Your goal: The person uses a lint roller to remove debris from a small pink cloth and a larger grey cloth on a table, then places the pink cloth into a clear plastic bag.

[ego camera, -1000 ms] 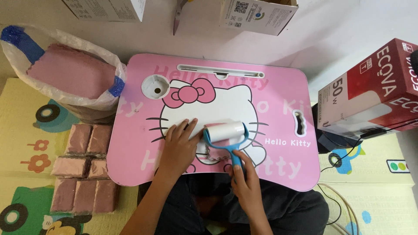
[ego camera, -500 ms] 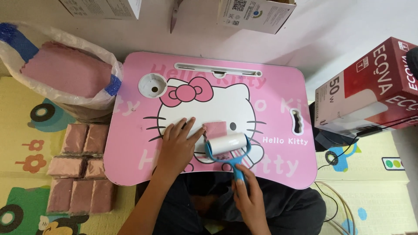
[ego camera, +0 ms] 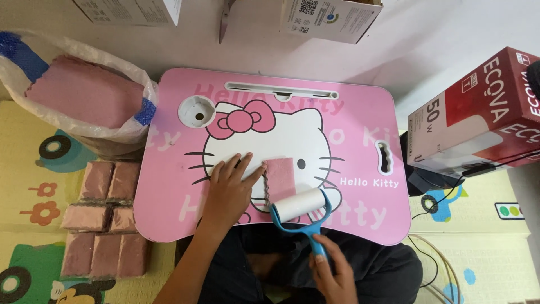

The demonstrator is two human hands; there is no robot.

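A small pink cloth lies flat on the pink lap table, near its front middle. My left hand rests palm down on the table, with its fingertips pressing the cloth's left edge. My right hand grips the blue handle of a lint roller. The roller's white drum sits at the near end of the cloth, close to the table's front edge.
A plastic bag of pink cloths sits at the left. Folded pink cloths are stacked in rows on the play mat beside the table. Cardboard boxes stand behind, a red and white box at the right.
The lint roller has rolled toward me over the cloth, from its far end to its near end, uncovering the cloth. My left hand has stayed in place.
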